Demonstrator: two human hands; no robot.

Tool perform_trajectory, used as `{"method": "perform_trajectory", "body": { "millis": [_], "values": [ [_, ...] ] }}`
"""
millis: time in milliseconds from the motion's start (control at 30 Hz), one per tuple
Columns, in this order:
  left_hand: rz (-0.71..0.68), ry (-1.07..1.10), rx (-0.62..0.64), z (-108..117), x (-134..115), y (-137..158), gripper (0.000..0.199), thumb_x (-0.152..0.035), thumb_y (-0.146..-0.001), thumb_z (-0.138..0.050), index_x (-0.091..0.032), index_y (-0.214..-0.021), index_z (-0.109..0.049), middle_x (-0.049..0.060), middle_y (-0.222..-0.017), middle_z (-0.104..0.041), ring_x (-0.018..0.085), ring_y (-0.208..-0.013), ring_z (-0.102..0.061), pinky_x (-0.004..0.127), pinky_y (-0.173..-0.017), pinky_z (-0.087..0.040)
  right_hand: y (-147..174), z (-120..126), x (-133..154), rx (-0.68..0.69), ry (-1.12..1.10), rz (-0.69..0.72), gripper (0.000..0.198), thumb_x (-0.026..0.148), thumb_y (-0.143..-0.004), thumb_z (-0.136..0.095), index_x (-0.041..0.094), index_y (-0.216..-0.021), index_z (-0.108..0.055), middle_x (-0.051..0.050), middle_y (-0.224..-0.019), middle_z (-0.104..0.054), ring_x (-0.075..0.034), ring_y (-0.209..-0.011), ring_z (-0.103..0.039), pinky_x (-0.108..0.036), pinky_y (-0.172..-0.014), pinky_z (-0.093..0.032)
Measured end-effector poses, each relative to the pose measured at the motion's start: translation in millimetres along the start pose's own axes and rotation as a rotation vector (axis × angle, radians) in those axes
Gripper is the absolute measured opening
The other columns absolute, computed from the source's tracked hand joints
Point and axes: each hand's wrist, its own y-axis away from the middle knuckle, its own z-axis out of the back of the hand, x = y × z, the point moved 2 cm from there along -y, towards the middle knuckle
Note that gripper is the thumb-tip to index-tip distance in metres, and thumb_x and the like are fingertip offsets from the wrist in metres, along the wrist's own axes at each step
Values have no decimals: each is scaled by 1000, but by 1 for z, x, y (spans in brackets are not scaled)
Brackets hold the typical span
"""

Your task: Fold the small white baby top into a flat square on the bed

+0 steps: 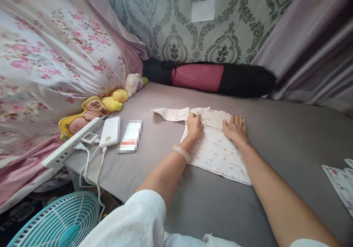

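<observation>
A small white printed baby shirt (pixel 217 152) lies on the grey sheet in front of me. Its upper part is folded down over the body, the plainer inner side showing, and one sleeve (pixel 175 114) points out to the left. My left hand (pixel 195 125), with a pale bangle on its wrist, has its fingers curled on the cloth where that sleeve meets the body. Stretched flat over the right end of the folded part is my right hand (pixel 235 127), fingers extended. The cloth under both palms is hidden.
Left of the shirt lie a blurred-out phone (pixel 130 136), a white power bank (pixel 110 131) and a power strip (pixel 73 143) with cables. Plush toys (pixel 116 99) line the curtain. A long black-and-red bag (pixel 197 77) rests by the wall. A fan (pixel 60 221) stands lower left; folded cloth (pixel 340 182) lies right.
</observation>
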Motion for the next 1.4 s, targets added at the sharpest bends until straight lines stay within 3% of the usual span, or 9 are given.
{"method": "perform_trajectory", "body": {
  "millis": [167, 333, 667, 733, 800, 933, 1167, 1400],
  "values": [
    [-7, -45, 2, 1, -2, 0, 35, -7, -85, -42, -17, -108, -66, 13, -107, -55, 27, -106, -51, 38, -94, -40, 5, 8, 16, 27, 21, 39, 60, 37, -104, -27, 1, -152, -29, -19, -158, -18, -30, -147, -11, -48, -120, -10],
    [-19, -150, 15, 1, -3, 0, 35, -9, -88, -40, -17, -111, -65, 12, -108, -57, 24, -106, -52, 35, -93, -42, 9, 4, 38, 48, -4, 119, 59, 41, -106, -22, 8, -155, -26, -16, -160, -15, -29, -147, -9, -48, -119, -12],
    [-13, -373, 72, 3, -12, 3, 27, -12, -90, -42, -20, -106, -61, 11, -121, -59, 28, -108, -50, 40, -91, -41, 5, 2, 41, 93, 0, 74, 59, 39, -105, -25, 8, -156, -26, -15, -160, -13, -29, -147, -9, -51, -119, -12],
    [-21, -389, 87, 5, -15, 4, 27, -12, -91, -41, -20, -107, -61, 11, -122, -59, 28, -108, -50, 41, -93, -41, 6, 5, 48, 27, 5, 135, 57, 33, -104, -28, 7, -154, -29, -15, -160, -15, -29, -147, -10, -50, -120, -10],
    [-23, -402, 102, 5, -16, 5, 26, -13, -91, -41, -19, -107, -60, 11, -122, -60, 29, -109, -50, 42, -94, -40, 6, 5, 58, -18, -1, 283, 54, 28, -103, -27, 8, -154, -32, -13, -159, -19, -25, -148, -12, -47, -121, -9],
    [-21, -412, 109, 3, -16, 5, 27, -20, -95, -38, -17, -112, -58, 12, -127, -59, 30, -114, -48, 44, -97, -39, -2, 0, 76, 47, -29, 499, 54, 28, -104, -21, 9, -153, -33, -8, -158, -25, -20, -147, -14, -41, -122, -10],
    [13, -431, 87, -3, -16, 4, 40, -29, -101, -25, -15, -118, -58, 14, -140, -54, 33, -124, -45, 48, -101, -37, -15, -14, 77, 107, -30, 483, 55, 35, -106, -20, 13, -154, -32, -6, -159, -22, -20, -147, -15, -44, -121, -12],
    [2, -448, 79, 0, -16, 5, 32, -25, -98, -34, -18, -115, -60, 13, -134, -57, 32, -123, -48, 47, -99, -40, -13, -9, 74, 102, -106, 469, 55, 33, -105, -22, 11, -154, -31, -6, -159, -23, -19, -147, -15, -40, -121, -12]
  ]
}}
